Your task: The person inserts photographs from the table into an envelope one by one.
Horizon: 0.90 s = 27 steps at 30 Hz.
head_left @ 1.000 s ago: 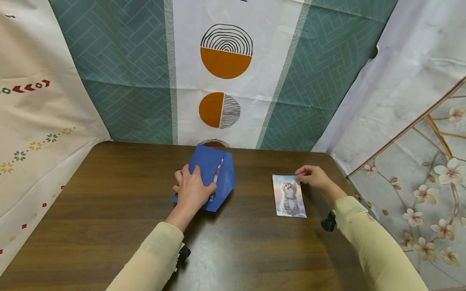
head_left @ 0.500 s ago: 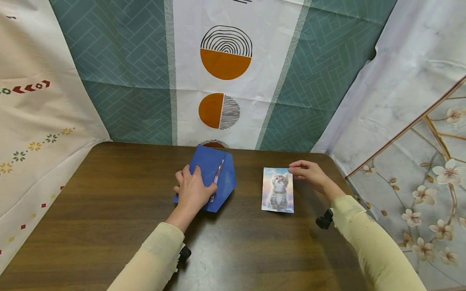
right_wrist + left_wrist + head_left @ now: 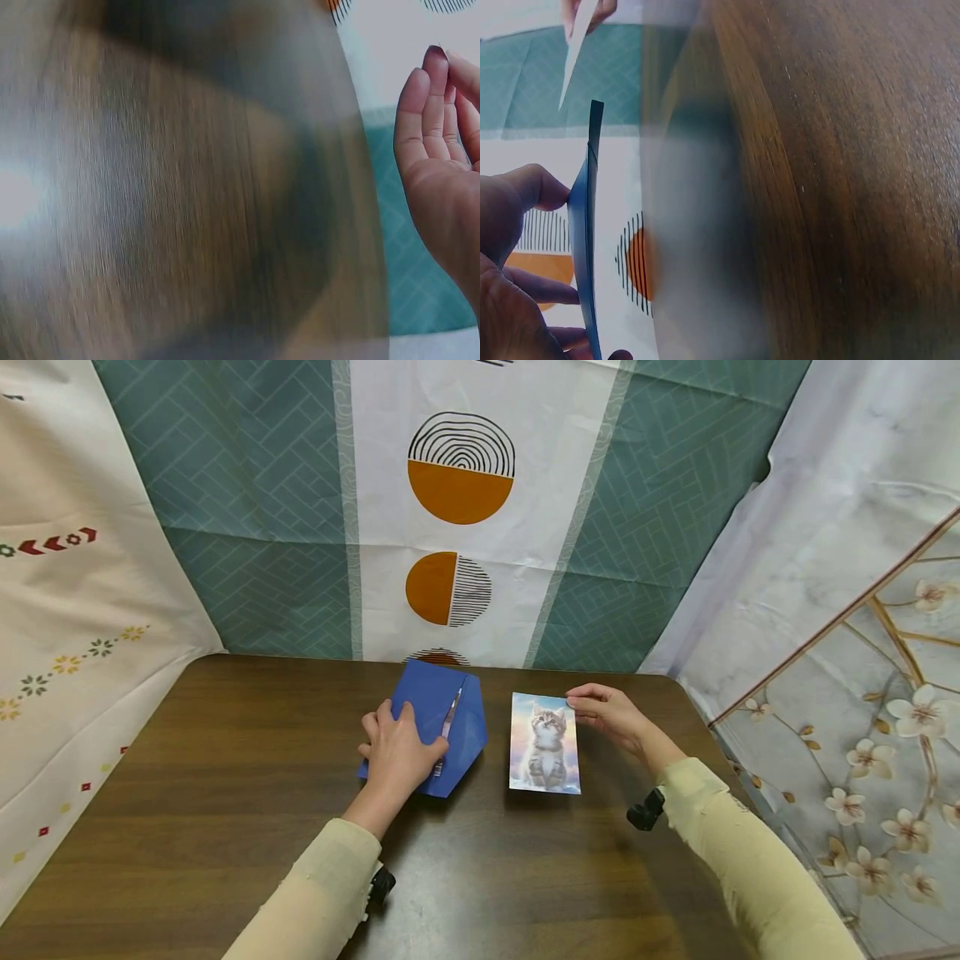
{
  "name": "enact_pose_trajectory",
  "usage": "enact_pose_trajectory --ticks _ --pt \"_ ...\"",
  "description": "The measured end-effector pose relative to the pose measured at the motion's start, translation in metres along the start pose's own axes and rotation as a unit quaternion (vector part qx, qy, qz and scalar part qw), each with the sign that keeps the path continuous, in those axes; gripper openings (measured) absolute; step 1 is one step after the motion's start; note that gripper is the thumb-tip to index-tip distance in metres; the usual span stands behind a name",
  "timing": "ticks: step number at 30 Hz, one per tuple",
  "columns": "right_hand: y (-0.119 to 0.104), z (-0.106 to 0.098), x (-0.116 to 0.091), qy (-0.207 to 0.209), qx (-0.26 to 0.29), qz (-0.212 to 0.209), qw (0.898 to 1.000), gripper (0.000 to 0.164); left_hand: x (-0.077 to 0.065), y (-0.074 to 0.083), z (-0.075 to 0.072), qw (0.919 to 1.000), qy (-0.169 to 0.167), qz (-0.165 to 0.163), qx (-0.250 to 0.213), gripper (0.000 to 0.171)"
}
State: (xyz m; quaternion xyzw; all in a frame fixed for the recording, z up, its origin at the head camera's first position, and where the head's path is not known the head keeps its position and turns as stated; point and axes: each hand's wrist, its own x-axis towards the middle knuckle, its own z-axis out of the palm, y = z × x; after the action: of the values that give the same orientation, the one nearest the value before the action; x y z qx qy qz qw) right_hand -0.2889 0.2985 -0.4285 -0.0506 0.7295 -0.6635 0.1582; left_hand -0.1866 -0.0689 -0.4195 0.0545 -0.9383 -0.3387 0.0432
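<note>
A blue envelope (image 3: 427, 689) is tilted in the middle of the head view, its pointed flap on the right. Through a narrow slit along the flap, a printed strip (image 3: 448, 720) shows. My left hand (image 3: 397, 750) grips the envelope, fingers spread over its face; the left wrist view catches the envelope (image 3: 583, 225) edge-on, off the table. To its right, a kitten picture card (image 3: 545, 752) hangs upright, separated from the envelope by a small gap. The thumb and fingertips of my right hand (image 3: 611, 714) pinch its upper right corner. In the right wrist view, the right hand (image 3: 442, 142) shows its palm.
Both hands are over a brown wooden table (image 3: 225, 827). A patterned cloth (image 3: 262, 527) hangs behind its far edge, with a floral cloth (image 3: 847, 735) on the right and a cream cloth (image 3: 67, 610) on the left.
The kitten card has moved left and slightly away from me in my right hand, closing in on the envelope. My left hand and the envelope have stayed nearly in place.
</note>
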Motion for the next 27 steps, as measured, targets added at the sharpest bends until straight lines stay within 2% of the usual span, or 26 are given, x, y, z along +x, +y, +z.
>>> enact_pose_trajectory --ticks 6,14,18,24,27 --pt "-0.006 0.026 0.006 -0.018 0.007 0.006 1.0 0.013 0.0 0.001 0.001 1.0 0.004 0.004 0.0 0.082" --pt "-0.009 0.057 0.018 -0.056 0.01 0.007 0.998 0.013 0.0 0.002 0.001 1.0 0.001 0.002 0.001 0.083" --pt "-0.008 0.07 0.025 -0.064 0.006 0.009 0.998 0.018 0.0 0.003 0.001 1.0 0.001 0.003 0.001 0.083" --pt "-0.002 0.082 0.034 -0.057 0.0 0.013 0.998 0.034 0.0 0.003 0.002 1.0 0.005 0.005 0.001 0.082" --pt "0.0 0.086 0.037 -0.057 -0.009 0.013 0.998 0.033 0.0 0.003 0.002 1.0 0.004 0.004 0.001 0.082"
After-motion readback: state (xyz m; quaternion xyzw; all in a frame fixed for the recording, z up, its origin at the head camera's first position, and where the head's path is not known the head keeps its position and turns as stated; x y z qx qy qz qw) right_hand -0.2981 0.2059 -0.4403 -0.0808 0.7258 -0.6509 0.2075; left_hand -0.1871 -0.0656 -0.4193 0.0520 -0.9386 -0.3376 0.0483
